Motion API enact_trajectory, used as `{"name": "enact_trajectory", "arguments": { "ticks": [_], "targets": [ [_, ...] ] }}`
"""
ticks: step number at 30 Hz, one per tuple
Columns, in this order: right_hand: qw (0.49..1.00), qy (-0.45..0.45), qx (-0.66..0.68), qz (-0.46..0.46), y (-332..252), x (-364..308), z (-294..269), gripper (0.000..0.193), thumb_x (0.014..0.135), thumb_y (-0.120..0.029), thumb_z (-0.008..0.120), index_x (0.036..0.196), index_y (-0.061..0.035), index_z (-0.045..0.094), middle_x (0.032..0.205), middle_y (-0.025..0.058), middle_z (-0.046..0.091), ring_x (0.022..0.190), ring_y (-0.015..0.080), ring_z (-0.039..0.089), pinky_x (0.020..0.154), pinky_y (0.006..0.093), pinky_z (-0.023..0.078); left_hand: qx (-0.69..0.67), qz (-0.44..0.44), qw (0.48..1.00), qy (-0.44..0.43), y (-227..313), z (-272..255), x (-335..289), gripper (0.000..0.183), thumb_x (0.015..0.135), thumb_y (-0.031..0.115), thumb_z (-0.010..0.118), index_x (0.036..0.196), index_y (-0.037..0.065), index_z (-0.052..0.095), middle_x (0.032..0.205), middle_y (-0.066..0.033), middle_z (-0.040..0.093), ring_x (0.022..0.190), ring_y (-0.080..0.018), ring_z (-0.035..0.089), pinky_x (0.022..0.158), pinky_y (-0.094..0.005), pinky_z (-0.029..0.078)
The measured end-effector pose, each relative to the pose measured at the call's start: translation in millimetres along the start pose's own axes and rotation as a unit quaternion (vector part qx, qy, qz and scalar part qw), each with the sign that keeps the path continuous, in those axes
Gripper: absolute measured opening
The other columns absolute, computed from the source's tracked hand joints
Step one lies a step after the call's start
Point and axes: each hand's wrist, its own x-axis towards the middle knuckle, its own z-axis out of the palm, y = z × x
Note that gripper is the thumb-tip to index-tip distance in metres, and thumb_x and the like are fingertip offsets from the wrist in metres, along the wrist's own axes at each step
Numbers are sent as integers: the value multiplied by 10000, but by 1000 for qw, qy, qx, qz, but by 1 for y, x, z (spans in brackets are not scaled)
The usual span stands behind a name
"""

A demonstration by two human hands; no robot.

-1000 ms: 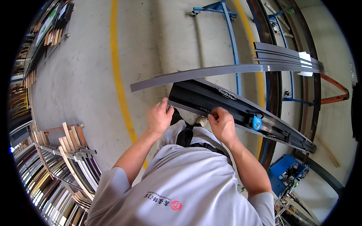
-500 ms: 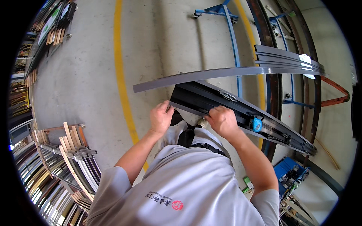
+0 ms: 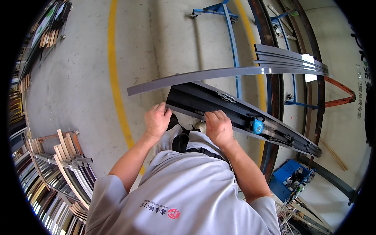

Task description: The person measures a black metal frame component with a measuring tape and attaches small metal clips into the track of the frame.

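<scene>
My left hand grips the near end of the long black frame section that lies across in front of me, fingers curled over its corner. My right hand lies on the frame's near edge a little further along, fingers bent down onto it; whether they close around anything I cannot tell. The frame runs away to my right, and a small blue tape measure sits on it beyond my right hand. Just past the frame a long grey strip lies crosswise, and at its right end is a stack of grey profiles with a white rectangular paper label on top. A yellow line is painted on the concrete floor to my left. A blue metal trolley frame stands further off. A blue crate sits low at my right, and racks of profile offcuts fill my lower left.
</scene>
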Motion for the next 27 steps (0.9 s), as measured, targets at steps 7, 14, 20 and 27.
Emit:
{"name": "enact_trajectory", "arguments": {
  "ticks": [7, 14, 20, 27],
  "targets": [
    [995, 66, 54, 56, 12, -4, 10, 30, 854, 12, 706, 881, 13, 693, 825, 185, 697, 756, 378, 676, 685, 433, 556, 43, 13, 998, -37, 2, -6, 2, 283, 837, 154, 726, 1054, -27, 702, 942, -205, 719, 851, -403, 694, 736, -462, 562],
    [992, 60, 73, 81, 12, -6, 12, 41, 857, 0, 700, 898, 3, 698, 851, 180, 701, 801, 388, 677, 726, 451, 563, 44, 41, 998, -14, 2, -4, 4, 198, 821, 165, 726, 859, 12, 607, 803, -168, 664, 791, -379, 666, 674, -494, 527],
    [993, 78, 71, 44, 12, -4, 13, 41, 857, 18, 705, 898, 19, 700, 808, 184, 685, 725, 371, 667, 657, 417, 548, 32, 40, 999, -13, 2, -3, 4, 191, 824, 156, 723, 876, 10, 612, 806, -175, 665, 789, -390, 662, 681, -500, 523],
    [999, 30, -8, -41, 13, -8, 12, 163, 785, 5, 658, 940, -18, 703, 855, 160, 676, 822, 359, 645, 746, 424, 556, 41, 27, 998, -44, -1, -6, 3, 309, 835, 137, 716, 1080, -52, 703, 933, -224, 722, 813, -413, 698, 717, -468, 560]
  ]
}}
